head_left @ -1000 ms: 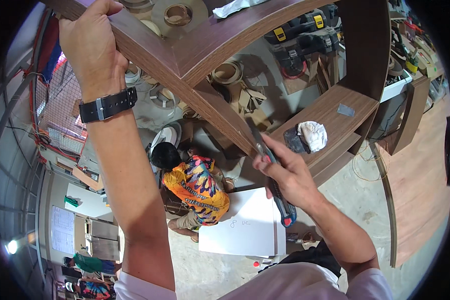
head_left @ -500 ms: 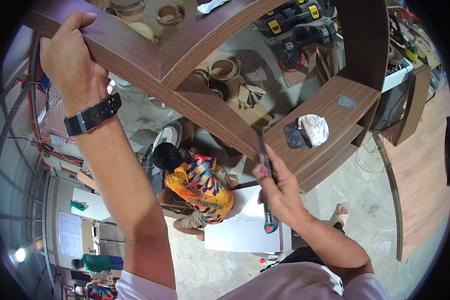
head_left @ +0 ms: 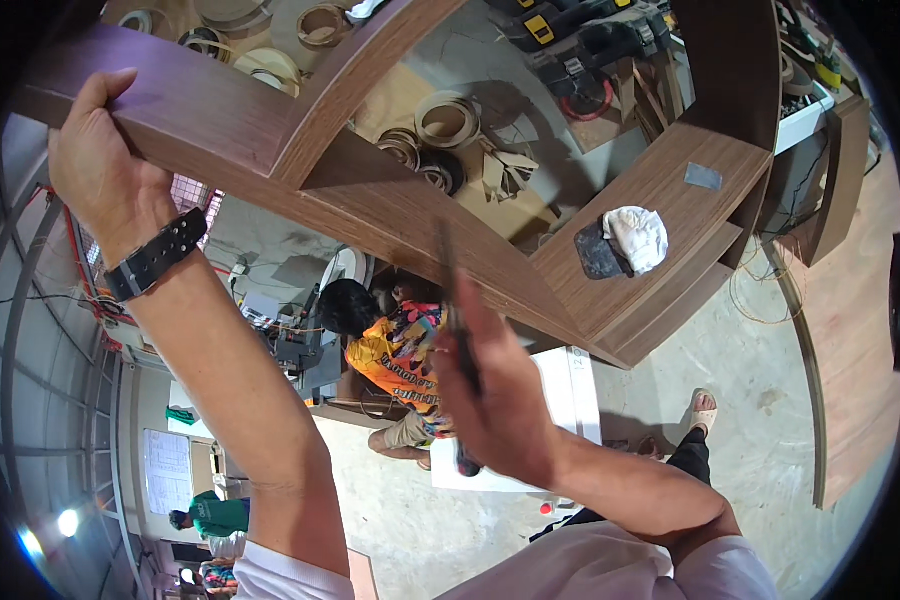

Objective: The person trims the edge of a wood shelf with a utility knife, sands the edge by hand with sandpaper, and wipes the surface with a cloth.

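At the upper left, my left hand [head_left: 105, 160], a black watch on its wrist, grips the edge of a dark wood-grain frame [head_left: 210, 105]. My right hand [head_left: 495, 400], blurred by motion, is closed around a utility knife [head_left: 455, 330], its blade pointing up at the frame's lower rail [head_left: 390, 215]. On the wooden shelf [head_left: 580, 300] to the right lie a white crumpled cloth [head_left: 633, 236] on a dark pad [head_left: 595, 258] and a small clear piece [head_left: 703, 177].
A person in a colorful shirt [head_left: 390, 360] works below, beside a white board [head_left: 570, 390]. Edge-banding rolls [head_left: 447, 118] and black tool cases [head_left: 600, 55] lie beyond the frame. A curved panel [head_left: 860, 400] stands right. Another worker [head_left: 210, 515] is lower left.
My left hand and the frame have shifted left in view. My right hand with the knife has moved left along the rail and is now blurred. A foot shows more fully at right.
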`<state>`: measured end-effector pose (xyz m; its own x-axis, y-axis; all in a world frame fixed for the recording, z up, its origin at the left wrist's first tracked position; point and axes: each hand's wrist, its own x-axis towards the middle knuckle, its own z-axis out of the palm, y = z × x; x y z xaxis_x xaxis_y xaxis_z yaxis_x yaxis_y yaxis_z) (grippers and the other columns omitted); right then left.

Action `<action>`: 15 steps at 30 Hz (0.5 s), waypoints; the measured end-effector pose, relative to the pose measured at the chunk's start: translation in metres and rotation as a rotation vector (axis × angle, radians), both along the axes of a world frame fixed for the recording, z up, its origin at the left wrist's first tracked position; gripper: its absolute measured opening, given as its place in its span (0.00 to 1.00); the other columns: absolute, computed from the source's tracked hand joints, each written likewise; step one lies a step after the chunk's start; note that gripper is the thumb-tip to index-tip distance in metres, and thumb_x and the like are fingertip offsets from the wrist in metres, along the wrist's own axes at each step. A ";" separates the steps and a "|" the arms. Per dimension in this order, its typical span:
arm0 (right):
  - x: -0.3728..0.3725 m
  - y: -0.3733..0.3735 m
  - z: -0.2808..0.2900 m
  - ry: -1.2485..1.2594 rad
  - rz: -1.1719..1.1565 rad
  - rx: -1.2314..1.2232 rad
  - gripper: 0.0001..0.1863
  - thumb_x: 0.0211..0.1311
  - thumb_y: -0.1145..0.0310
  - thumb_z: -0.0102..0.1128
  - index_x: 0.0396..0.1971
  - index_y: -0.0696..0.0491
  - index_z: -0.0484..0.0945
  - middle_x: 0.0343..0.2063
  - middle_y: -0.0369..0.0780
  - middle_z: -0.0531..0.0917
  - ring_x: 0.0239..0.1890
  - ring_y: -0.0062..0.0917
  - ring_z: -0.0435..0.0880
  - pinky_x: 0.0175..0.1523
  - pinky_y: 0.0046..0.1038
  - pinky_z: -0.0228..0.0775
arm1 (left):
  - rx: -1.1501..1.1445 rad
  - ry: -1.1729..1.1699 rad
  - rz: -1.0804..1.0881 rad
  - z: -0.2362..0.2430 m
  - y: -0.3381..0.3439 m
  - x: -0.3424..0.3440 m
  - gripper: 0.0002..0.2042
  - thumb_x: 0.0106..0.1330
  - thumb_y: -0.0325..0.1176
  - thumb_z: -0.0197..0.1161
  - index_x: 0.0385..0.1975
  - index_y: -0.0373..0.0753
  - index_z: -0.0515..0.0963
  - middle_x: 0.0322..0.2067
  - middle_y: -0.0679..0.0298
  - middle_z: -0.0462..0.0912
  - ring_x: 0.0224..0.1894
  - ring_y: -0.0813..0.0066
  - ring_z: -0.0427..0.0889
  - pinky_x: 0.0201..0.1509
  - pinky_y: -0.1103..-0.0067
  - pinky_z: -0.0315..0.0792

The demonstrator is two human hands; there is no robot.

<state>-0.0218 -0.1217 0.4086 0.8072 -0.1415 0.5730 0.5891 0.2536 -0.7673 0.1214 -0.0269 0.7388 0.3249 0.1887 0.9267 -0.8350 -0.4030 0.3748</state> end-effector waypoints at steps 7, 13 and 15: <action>-0.015 0.008 -0.171 0.638 0.022 -0.044 0.39 0.72 0.83 0.48 0.79 0.57 0.44 0.39 0.37 0.72 0.31 0.16 0.78 0.33 0.21 0.82 | 0.039 0.142 -0.046 0.031 0.026 0.002 0.03 0.55 0.15 0.68 0.26 0.21 0.81 0.34 0.54 0.80 0.34 0.62 0.83 0.40 0.70 0.82; -0.006 0.026 -0.095 0.224 -0.123 -0.050 0.40 0.70 0.82 0.55 0.77 0.61 0.47 0.37 0.42 0.74 0.37 0.27 0.76 0.42 0.29 0.75 | 0.077 0.125 0.095 0.024 0.017 -0.002 0.05 0.63 0.17 0.60 0.34 0.19 0.78 0.39 0.48 0.79 0.39 0.56 0.85 0.45 0.67 0.85; -0.003 0.023 -0.041 0.228 -0.056 -0.052 0.40 0.69 0.79 0.59 0.76 0.62 0.49 0.39 0.49 0.77 0.38 0.40 0.77 0.45 0.38 0.74 | 0.077 0.141 0.116 0.032 0.021 0.000 0.05 0.64 0.17 0.58 0.35 0.20 0.79 0.39 0.47 0.79 0.40 0.56 0.85 0.46 0.66 0.85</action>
